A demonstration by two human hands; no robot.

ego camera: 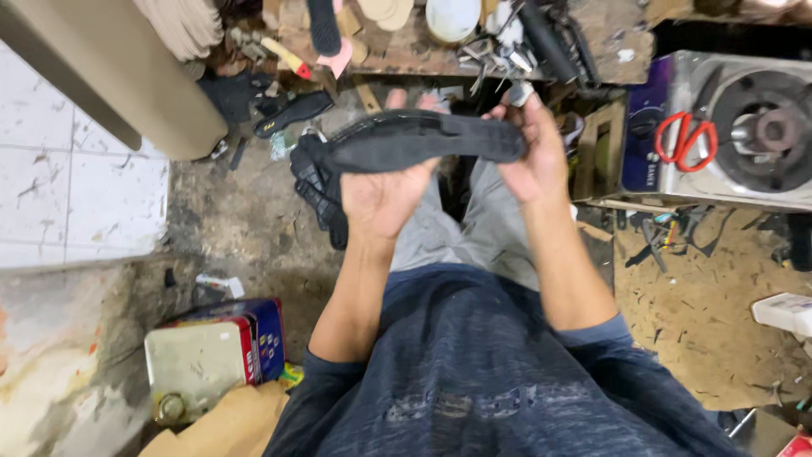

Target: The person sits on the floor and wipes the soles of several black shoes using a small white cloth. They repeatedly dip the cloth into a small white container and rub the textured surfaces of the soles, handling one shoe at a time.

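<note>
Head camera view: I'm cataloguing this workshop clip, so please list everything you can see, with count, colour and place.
Shoe sole: one, black, held up in both hands at centre.
Stacked soles: several, black, on the floor behind the left hand.
Loose sole: one, black, on the floor at upper left.
Scissors: one pair, red handles, on the machine at right.
Machine: one, grey metal, at right.
Tin can: one, rectangular, blue, red and silver, lower left floor.
Tile wall: white, at left.
Workbench: cluttered with tools, at top.
Left hand: under the sole.
Right hand: gripping the sole's right end.
</note>
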